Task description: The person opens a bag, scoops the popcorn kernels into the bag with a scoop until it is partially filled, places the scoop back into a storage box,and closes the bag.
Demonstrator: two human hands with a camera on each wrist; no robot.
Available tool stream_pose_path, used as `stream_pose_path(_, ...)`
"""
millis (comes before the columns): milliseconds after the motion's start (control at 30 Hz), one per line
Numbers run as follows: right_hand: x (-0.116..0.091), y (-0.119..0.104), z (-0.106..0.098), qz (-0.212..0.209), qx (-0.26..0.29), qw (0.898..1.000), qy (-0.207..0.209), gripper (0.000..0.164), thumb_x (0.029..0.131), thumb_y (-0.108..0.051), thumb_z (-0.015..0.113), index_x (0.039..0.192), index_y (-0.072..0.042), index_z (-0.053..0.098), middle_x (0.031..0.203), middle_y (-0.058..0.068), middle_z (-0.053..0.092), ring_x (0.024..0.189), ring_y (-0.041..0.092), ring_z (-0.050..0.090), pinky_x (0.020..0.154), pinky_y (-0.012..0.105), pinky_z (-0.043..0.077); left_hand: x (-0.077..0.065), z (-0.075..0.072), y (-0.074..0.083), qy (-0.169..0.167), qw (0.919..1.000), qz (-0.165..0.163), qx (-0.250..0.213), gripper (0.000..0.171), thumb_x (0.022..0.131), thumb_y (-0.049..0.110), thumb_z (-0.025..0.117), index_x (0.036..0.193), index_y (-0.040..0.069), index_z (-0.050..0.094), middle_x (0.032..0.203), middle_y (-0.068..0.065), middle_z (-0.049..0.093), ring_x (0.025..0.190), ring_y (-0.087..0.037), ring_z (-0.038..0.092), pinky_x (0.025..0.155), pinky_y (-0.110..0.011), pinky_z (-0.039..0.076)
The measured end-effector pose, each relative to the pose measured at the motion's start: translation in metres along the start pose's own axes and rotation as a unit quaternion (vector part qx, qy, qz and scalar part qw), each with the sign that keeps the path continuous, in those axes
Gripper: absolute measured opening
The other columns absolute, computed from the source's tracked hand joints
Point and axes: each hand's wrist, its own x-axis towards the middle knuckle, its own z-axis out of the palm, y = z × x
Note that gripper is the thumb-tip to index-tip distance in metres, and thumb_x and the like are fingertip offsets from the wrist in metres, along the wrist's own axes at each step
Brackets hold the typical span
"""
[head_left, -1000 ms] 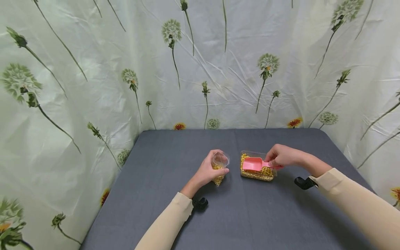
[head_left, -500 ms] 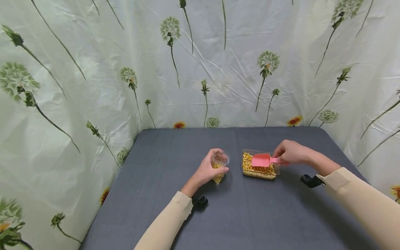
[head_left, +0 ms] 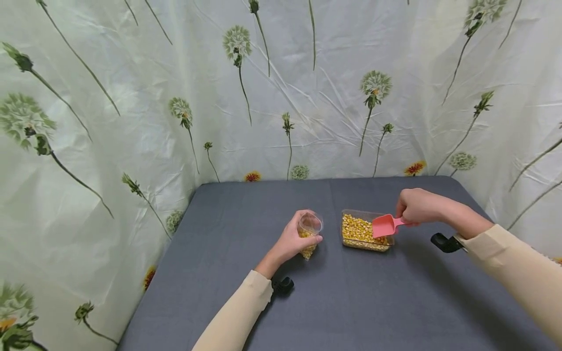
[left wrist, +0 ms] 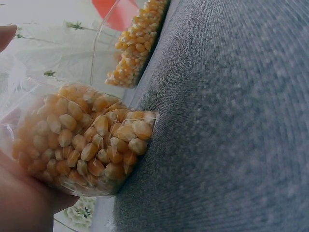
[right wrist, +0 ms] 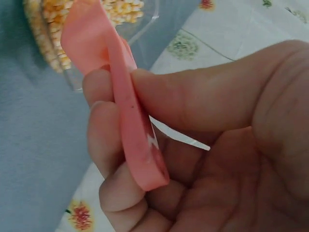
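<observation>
My left hand [head_left: 291, 242] curls round the upper part of a clear plastic bag [head_left: 311, 225], its mouth held wide and round. Yellow corn kernels fill the bag's lower part, and in the left wrist view the bag's bottom [left wrist: 137, 137] is right at the cloth. To the right, my right hand [head_left: 420, 205] pinches a pink scoop [head_left: 385, 226] by its handle, thumb on one side and fingers on the other. The scoop's blade points left and slants downward over the right end of a clear rectangular container [head_left: 356, 212] of loose corn kernels [head_left: 357, 228].
Dark grey cloth [head_left: 333, 302] covers the table. Behind and at the sides hangs a pale curtain [head_left: 316, 112] printed with dandelions. A black wrist mount [head_left: 445, 243] sticks out below the right sleeve, another [head_left: 284, 285] beside the left.
My right hand has moved right and a little away with the scoop, whose blade has gone from roughly level to tipped downward at the container's right end. The left hand and bag stay put.
</observation>
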Motion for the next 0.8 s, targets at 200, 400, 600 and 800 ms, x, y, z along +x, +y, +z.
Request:
stream_pose_path(200,0.005,-0.004,-0.006,-0.018,-0.012,0.999,-0.034,0.023,0.088,0.006,0.062,0.080,-0.011,0.076,0.068,0.000,0.065,0.061,0.014,0.056,0.057,0.033,0.047,0.001,0.000,0.001,0.000,1.0000,0.005,0.002,0.061,0.091,0.023,0.077,0.139,0.007,0.044,0.118,0.004,0.062,0.113,-0.015,0.057,0.097,-0.045,0.045)
stream_pose_path(400,0.027,0.002,0.023,-0.024,0.016,0.999,-0.038,0.027,0.083,0.009,0.057,0.070,-0.009,0.070,0.057,-0.006,0.048,0.053,0.008,0.035,0.052,0.028,0.031,0.005,-0.003,0.002,0.004,0.9999,0.013,0.006,0.059,0.091,0.015,0.076,0.139,0.006,0.043,0.119,0.000,0.062,0.112,-0.017,0.058,0.096,-0.046,0.045)
stream_pose_path(600,0.031,0.009,0.040,-0.025,0.071,0.997,-0.025,0.023,0.085,0.009,0.058,0.077,-0.005,0.074,0.061,-0.004,0.052,0.055,0.010,0.039,0.054,0.029,0.034,0.003,0.000,-0.001,0.002,1.0000,0.004,0.007,0.056,0.091,0.020,0.077,0.137,0.017,0.045,0.118,0.006,0.063,0.112,-0.014,0.058,0.096,-0.043,0.046)
stream_pose_path(800,0.014,0.002,0.013,-0.003,0.034,0.999,-0.013,0.023,0.083,0.008,0.057,0.082,-0.007,0.075,0.067,-0.003,0.058,0.062,0.013,0.048,0.058,0.032,0.041,0.001,0.000,-0.002,0.006,1.0000,0.006,0.002,0.056,0.091,0.018,0.076,0.137,0.011,0.045,0.117,0.004,0.063,0.110,-0.016,0.059,0.096,-0.044,0.046)
